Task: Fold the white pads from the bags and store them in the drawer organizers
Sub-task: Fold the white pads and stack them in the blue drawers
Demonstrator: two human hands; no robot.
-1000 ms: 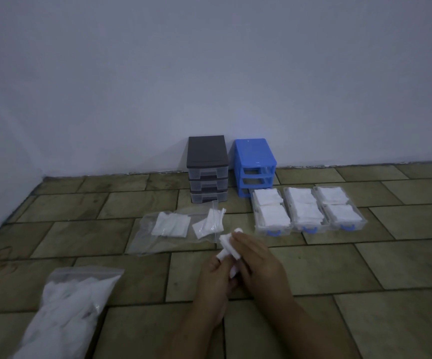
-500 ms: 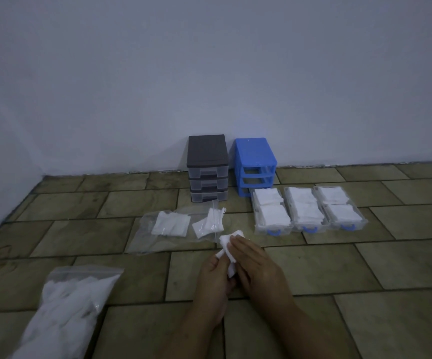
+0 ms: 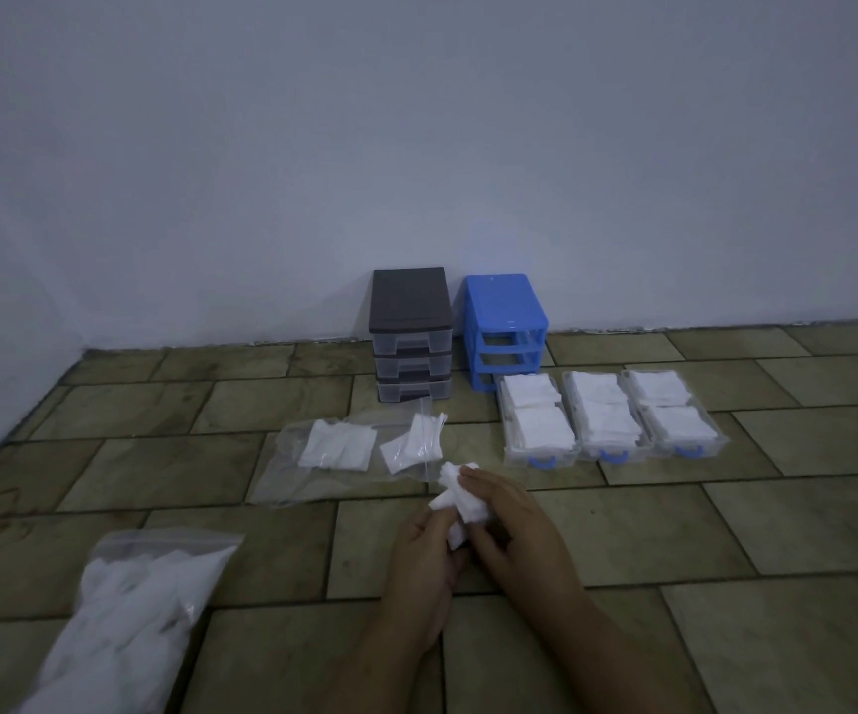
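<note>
dim tiled floor (image 3: 725, 533) under you; your left hand (image 3: 424, 569) and right hand (image 3: 511, 528) both pinch a crumpled white pad (image 3: 460, 494) low over the tiles, near the three clear drawers (image 3: 607, 420) packed with folded pads; no writing is readable.

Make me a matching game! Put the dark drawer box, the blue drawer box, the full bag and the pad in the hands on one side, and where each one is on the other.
1. dark organizer
2. blue organizer
3. full bag
4. white pad

A. near left corner of the floor
B. against the wall, its drawers out
C. held by both hands
D. against the wall, its drawers in

Pairs: 1-D, 2-B, 3-A, 4-C
</note>
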